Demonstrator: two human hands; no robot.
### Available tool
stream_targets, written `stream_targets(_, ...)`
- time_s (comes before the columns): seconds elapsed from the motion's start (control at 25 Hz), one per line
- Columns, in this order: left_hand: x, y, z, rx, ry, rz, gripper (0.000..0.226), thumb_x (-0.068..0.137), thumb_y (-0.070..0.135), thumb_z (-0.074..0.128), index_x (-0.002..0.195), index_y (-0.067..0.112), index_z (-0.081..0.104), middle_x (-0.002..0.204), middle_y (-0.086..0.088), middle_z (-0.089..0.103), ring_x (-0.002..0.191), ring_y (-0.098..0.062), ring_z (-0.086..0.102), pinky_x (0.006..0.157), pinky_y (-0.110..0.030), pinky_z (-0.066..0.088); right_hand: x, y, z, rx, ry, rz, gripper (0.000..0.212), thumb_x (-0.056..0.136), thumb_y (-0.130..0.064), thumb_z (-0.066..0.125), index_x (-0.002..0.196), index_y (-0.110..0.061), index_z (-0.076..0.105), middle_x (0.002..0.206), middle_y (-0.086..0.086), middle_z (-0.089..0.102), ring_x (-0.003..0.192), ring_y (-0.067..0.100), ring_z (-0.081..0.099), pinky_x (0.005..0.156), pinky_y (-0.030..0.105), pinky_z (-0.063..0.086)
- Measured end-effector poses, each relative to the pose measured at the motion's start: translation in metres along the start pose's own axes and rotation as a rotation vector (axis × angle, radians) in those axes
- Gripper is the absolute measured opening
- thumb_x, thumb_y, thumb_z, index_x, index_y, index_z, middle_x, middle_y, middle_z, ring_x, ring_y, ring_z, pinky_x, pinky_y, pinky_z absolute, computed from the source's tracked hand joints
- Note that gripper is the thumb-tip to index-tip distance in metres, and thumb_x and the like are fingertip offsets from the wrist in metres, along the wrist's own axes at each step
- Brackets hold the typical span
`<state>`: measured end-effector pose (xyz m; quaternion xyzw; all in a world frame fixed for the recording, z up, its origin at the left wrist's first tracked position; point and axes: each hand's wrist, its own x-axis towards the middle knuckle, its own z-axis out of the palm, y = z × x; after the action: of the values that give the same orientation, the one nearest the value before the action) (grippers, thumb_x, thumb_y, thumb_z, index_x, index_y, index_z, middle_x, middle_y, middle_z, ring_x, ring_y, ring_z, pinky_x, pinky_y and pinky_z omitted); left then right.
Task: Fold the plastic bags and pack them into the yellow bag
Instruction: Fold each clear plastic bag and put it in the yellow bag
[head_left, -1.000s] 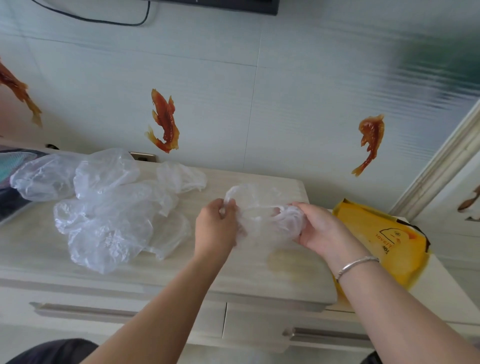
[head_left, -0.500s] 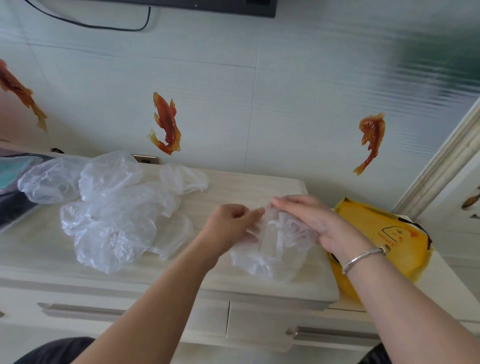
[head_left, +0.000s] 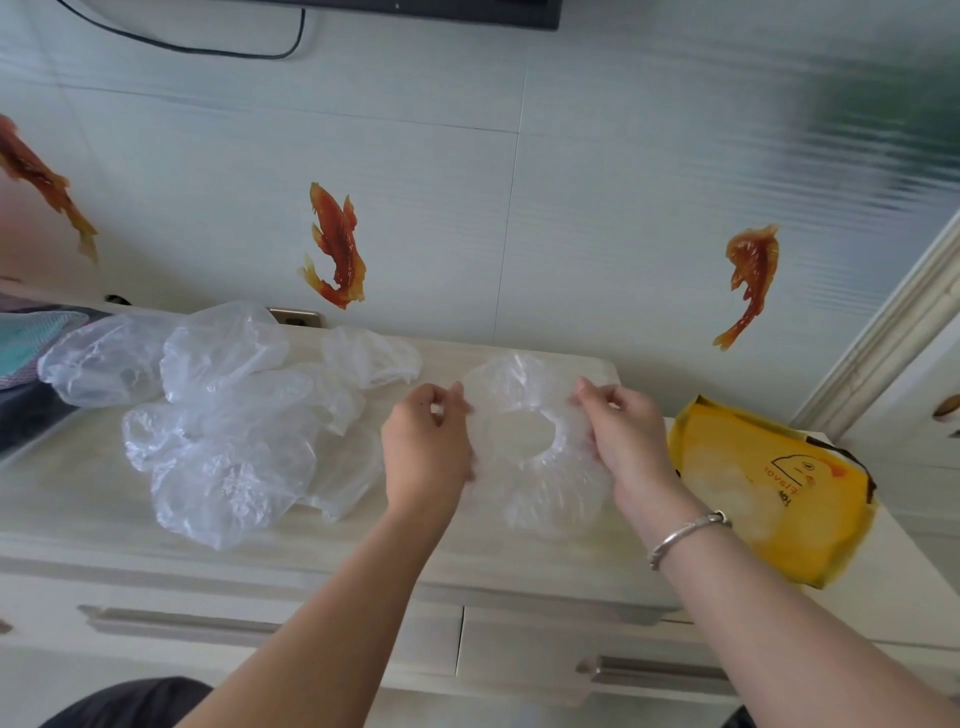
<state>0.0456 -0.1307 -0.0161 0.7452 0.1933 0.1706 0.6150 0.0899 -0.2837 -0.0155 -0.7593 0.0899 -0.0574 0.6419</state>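
Observation:
A clear plastic bag with a round gathered opening is stretched between my hands above the right part of the cabinet top. My left hand pinches its left rim, and my right hand pinches its right rim. A loose pile of several more clear plastic bags lies on the left half of the cabinet top. The yellow bag with a printed logo lies flat to the right, on a lower surface beside the cabinet, with something pale showing through it.
The pale wooden cabinet has drawers with metal handles along its front. Behind it is a tiled wall with orange fish stickers. Folded cloth sits at the far left. A white door frame rises at the right.
The bag was bunched between my hands a second ago. My hands have moved apart and stretched its round opening wide and flat.

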Motion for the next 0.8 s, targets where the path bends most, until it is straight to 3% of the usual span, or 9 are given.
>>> stream_targets(0.2, 0.003, -0.019, 0.002, 0.16, -0.022, -0.033, 0.031, 0.1, 0.03, 0.044, 0.084, 0.009, 0.058, 0.047, -0.005, 0.056, 0.029, -0.009, 0.048, 0.046, -0.023, 0.042, 0.018, 0.017, -0.008, -0.149, 0.057, -0.097, 0.04, 0.1, -0.029, 0.048, 0.07, -0.011, 0.065, 0.038, -0.007, 0.04, 0.036, 0.01, 0.044, 0.043, 0.023, 0.039)
stream_targets(0.32, 0.007, -0.025, 0.005, 0.2, -0.019, -0.041, 0.031, 0.101, 0.03, 0.041, 0.085, 0.009, 0.058, 0.048, -0.006, 0.057, 0.03, -0.011, 0.049, 0.048, -0.024, 0.042, 0.026, 0.022, -0.004, -0.091, -0.013, 0.129, 0.052, 0.1, -0.044, 0.042, 0.073, -0.01, 0.07, 0.046, 0.0, 0.051, 0.046, 0.017, 0.052, 0.043, 0.019, 0.043)
stream_targets(0.4, 0.009, -0.029, 0.006, 0.169, -0.014, -0.048, 0.031, 0.101, 0.028, 0.04, 0.085, 0.008, 0.057, 0.053, -0.008, 0.059, 0.034, -0.015, 0.053, 0.047, -0.026, 0.047, 0.028, 0.024, 0.002, -0.036, -0.138, 0.34, 0.055, 0.094, -0.056, 0.043, 0.078, -0.011, 0.072, 0.059, 0.006, 0.064, 0.055, 0.022, 0.058, 0.06, 0.032, 0.054)
stream_targets(0.44, 0.009, -0.03, 0.007, 0.151, -0.01, -0.054, 0.031, 0.101, 0.027, 0.04, 0.086, 0.007, 0.057, 0.055, -0.009, 0.06, 0.036, -0.017, 0.054, 0.047, -0.027, 0.048, 0.028, 0.026, 0.005, -0.051, -0.176, 0.362, 0.046, 0.093, -0.051, 0.048, 0.085, -0.011, 0.071, 0.067, 0.008, 0.067, 0.06, 0.024, 0.06, 0.066, 0.039, 0.056)
stream_targets(0.52, 0.012, -0.033, 0.009, 0.152, 0.012, -0.057, 0.031, 0.101, 0.026, 0.04, 0.085, 0.006, 0.057, 0.059, -0.011, 0.06, 0.04, -0.019, 0.056, 0.048, -0.03, 0.051, 0.026, 0.03, 0.012, -0.153, -0.175, 0.243, 0.017, 0.094, -0.022, 0.051, 0.1, -0.011, 0.062, 0.079, 0.009, 0.068, 0.064, 0.021, 0.064, 0.064, 0.039, 0.057)
stream_targets(0.56, 0.013, -0.035, 0.01, 0.17, 0.019, -0.055, 0.031, 0.101, 0.027, 0.039, 0.085, 0.006, 0.056, 0.06, -0.011, 0.061, 0.041, -0.02, 0.057, 0.05, -0.032, 0.051, 0.024, 0.032, 0.013, -0.237, -0.146, 0.132, 0.015, 0.094, -0.013, 0.046, 0.105, -0.014, 0.056, 0.082, 0.007, 0.066, 0.066, 0.016, 0.065, 0.059, 0.035, 0.056)
stream_targets(0.68, 0.012, -0.042, 0.013, 0.359, -0.051, -0.075, 0.032, 0.101, 0.028, 0.036, 0.086, 0.007, 0.055, 0.063, -0.011, 0.065, 0.051, -0.024, 0.063, 0.06, -0.033, 0.054, 0.027, 0.04, 0.01, -0.603, -0.065, -0.254, 0.02, 0.097, -0.014, 0.044, 0.116, -0.018, 0.047, 0.077, 0.003, 0.061, 0.07, 0.021, 0.062, 0.059, 0.037, 0.05)
stream_targets(0.8, 0.007, -0.043, 0.013, 0.847, -0.289, -0.049, 0.025, 0.094, 0.026, 0.038, 0.087, 0.011, 0.057, 0.075, -0.005, 0.07, 0.075, -0.024, 0.068, 0.066, -0.029, 0.051, 0.04, 0.049, 0.005, -0.937, -0.083, -0.407, 0.022, 0.097, -0.024, 0.049, 0.118, -0.017, 0.047, 0.066, -0.003, 0.052, 0.067, 0.024, 0.052, 0.05, 0.033, 0.03)
